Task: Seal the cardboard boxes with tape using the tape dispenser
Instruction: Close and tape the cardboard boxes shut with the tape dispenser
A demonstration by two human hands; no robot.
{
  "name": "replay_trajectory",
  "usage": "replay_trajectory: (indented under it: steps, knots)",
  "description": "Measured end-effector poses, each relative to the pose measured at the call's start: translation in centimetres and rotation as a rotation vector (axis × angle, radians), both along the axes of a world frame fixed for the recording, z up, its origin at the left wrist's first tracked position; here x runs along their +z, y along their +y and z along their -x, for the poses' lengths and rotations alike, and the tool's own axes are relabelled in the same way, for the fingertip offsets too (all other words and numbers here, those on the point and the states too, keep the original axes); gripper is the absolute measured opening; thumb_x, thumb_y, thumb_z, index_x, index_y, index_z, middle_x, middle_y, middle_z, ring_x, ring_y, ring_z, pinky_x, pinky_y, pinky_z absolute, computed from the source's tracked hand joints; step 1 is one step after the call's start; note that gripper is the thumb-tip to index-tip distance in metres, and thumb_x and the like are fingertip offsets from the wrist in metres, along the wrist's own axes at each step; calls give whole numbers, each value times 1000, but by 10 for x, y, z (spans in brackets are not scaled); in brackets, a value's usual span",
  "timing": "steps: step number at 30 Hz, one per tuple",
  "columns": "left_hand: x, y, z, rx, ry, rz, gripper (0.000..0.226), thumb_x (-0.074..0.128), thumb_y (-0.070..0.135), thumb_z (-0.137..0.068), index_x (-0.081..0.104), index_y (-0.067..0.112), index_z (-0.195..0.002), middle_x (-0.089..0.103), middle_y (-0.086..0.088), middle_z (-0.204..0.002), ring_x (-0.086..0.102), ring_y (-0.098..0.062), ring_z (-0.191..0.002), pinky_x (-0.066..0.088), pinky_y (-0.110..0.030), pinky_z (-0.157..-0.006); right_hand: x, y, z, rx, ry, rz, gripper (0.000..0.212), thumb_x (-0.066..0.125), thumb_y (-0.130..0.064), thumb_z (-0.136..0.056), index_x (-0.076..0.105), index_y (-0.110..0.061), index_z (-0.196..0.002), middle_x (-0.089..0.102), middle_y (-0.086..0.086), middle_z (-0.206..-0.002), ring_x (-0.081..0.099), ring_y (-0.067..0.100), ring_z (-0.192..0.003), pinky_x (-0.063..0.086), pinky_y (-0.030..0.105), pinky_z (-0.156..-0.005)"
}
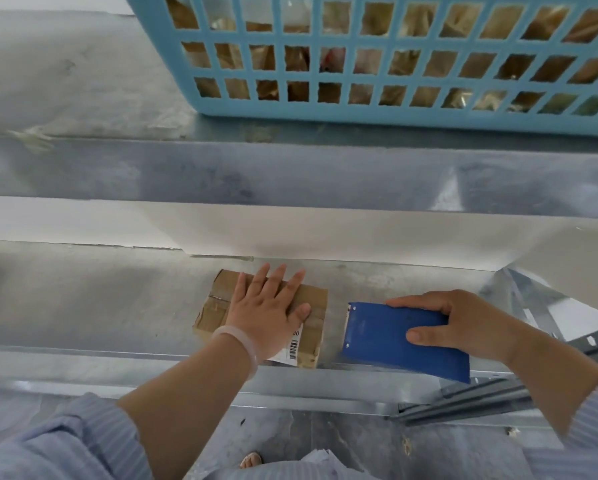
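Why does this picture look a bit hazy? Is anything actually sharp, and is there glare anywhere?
Head view: sharpest around the left hand pressing the cardboard box and the right hand gripping the blue tape dispenser; the basket looks soft, its holes ragged; the metal shelf shows dull sheen, no harsh glare; shadows faint.

One cam only, head-worn, wide-angle. It sits above the front edge of the bench (100, 306), facing forward and tipped steeply down. Close range: forearms enter from the lower corners. Left hand (266, 313) on the cardboard box (311, 296) and right hand (470, 323) holding the tape dispenser (394, 337) land lower centre. Upper shelf (65, 81) with blue basket (325, 109) fills the top third, cropped at top and right. Bottom edge looks nearly straight down: floor (325, 434), one foot (251, 459), sleeves (65, 445). Slight roll, shelf edges drop toward the right.
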State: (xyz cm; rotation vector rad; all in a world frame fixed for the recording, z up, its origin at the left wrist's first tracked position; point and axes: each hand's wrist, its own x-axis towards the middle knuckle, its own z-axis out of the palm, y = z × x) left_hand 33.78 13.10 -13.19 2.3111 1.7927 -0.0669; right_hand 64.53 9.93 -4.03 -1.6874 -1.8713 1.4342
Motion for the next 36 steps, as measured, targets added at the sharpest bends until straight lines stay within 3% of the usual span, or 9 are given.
replay_trajectory:
  steps: [11,19,27,29,32,34,36]
  knots:
    - [0,-1,-1,2,-12,-14,71,-10,73,-81,-16,47,-147,-7,12,-162,-15,-17,-148,-17,-45,-115,16,-4,15,27,-186,-45,38,77,-49,-75,56,-69,-100,62,-33,-107,59,-17,-88,46,3,-66]
    - [-1,0,-2,8,-16,-21,71,-10,73,-81,-15,48,-147,-2,11,-162,-13,-18,-149,-15,-47,-116,21,-9,77,89,-538,-211,51,66,-55,-80,55,-48,-129,60,-17,-123,58,7,-98,50,25,-82]
    - [1,-1,-3,16,-24,-5,72,-9,73,-80,-14,48,-147,-2,10,-162,-12,-19,-149,-13,-48,-118,19,-9,101,246,-810,-209,31,56,-40,-88,65,-32,-117,70,-5,-103,65,17,-90,53,31,-73]
    - [1,-1,-2,9,-25,3,72,-10,74,-79,-15,48,-146,-3,10,-162,-13,-19,-149,-14,-48,-117,17,-14,90,185,-810,-276,39,48,-46,-93,52,-36,-131,68,-5,-104,65,18,-91,53,32,-73]
    - [1,0,-1,16,-34,7,72,-8,74,-80,-15,48,-147,-1,9,-162,-12,-18,-149,-15,-47,-116,13,-15,63,81,-905,-484,57,36,-53,-97,18,-40,-150,69,-8,-100,64,17,-77,46,28,-60]
    - [1,1,-1,19,-36,11,73,-7,73,-79,-14,47,-147,1,9,-162,-11,-18,-149,-14,-47,-117,5,-12,43,58,-1022,-553,63,34,-48,-99,8,-32,-154,69,-6,-98,58,15,-62,36,26,-52]
    - [2,2,-1,19,-39,18,73,-6,72,-81,-13,45,-148,-1,10,-162,-11,-17,-149,-15,-46,-116,-11,-11,27,113,-1161,-546,66,35,-38,-99,4,-22,-156,62,-9,-81,46,10,-53,30,27,-54]
